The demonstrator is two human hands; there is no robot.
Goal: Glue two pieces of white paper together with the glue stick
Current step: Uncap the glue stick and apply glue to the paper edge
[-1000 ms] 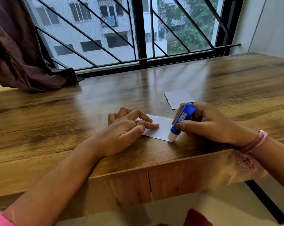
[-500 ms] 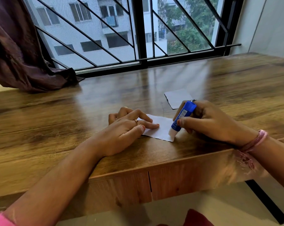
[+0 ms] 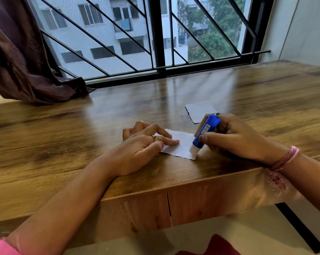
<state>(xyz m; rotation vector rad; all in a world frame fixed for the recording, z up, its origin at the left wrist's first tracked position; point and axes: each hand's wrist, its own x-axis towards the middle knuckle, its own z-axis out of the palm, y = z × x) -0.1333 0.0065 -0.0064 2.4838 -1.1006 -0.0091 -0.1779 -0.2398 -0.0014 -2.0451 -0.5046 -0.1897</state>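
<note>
Glue stick (image 3: 205, 133) in right hand (image 3: 234, 138), fingers and thumb curled round the blue barrel, tilted with the blue end up and away, white glue tip down on the near-right corner of the near paper (image 3: 181, 145). Tip looks to be touching the sheet, though blur at the contact point makes that hard to confirm.

Left hand (image 3: 142, 146) lies flat on the left part of that paper, fingers straight and pressing it to the worktop (image 3: 63, 137), gripping nothing. Ring on one finger.

Second paper (image 3: 199, 110) lies flat further back and to the right, just beyond the right hand, apart from the first sheet. Its near corner is hidden behind the stick and the fingers.

Containers: only the glue stick's tube, with a short length of white glue showing at its lower end. No cap on it.

Pink thread band (image 3: 286, 159) on the right wrist. Dark curtain (image 3: 23, 57) bunched on the worktop's far left corner, barred window (image 3: 155, 37) behind.
</note>
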